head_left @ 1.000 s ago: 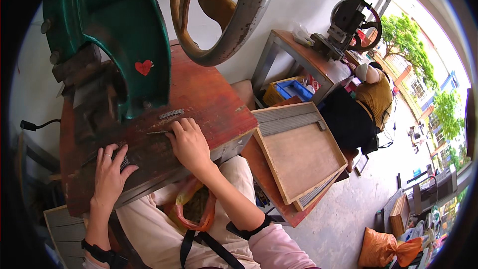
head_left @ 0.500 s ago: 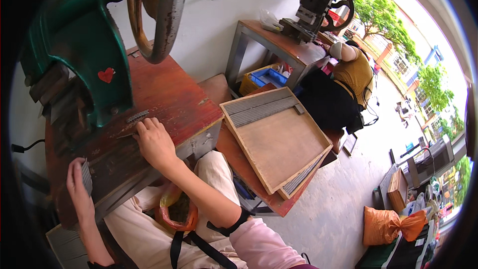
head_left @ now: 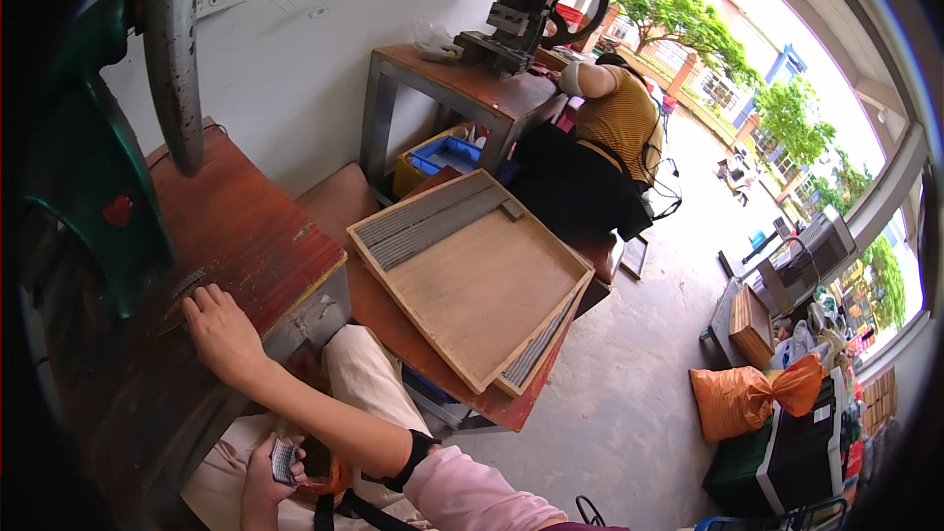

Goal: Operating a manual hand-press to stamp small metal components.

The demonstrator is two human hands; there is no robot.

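Note:
Over my lap, my left hand [head_left: 262, 484] is closed around a small grey ribbed piece [head_left: 284, 460], which looks like a stack of narrow strips. My right hand [head_left: 224, 336] rests on the red worktable [head_left: 261, 226], beside the foot of the green hand press [head_left: 103, 187]. Its fingertips are pinched together low on the tabletop, and what they hold, if anything, is too small to make out. Just beyond them lies a short grey toothed strip [head_left: 189, 282]. An orange plastic bag [head_left: 329, 480] sits between my legs, partly hidden by my right forearm.
To the right, a shallow wooden tray [head_left: 482, 300] partly lined with grey strips lies on another on a low red table [head_left: 506, 413]. Behind it stand a bench [head_left: 413, 64] with a black press [head_left: 516, 15] and a co-worker [head_left: 615, 123]. An orange sack [head_left: 733, 403] stands far right.
The view has swung to the right. My left hand has come away from the worktable's near left edge to my lap with the grey ribbed piece. My right hand stays by the press.

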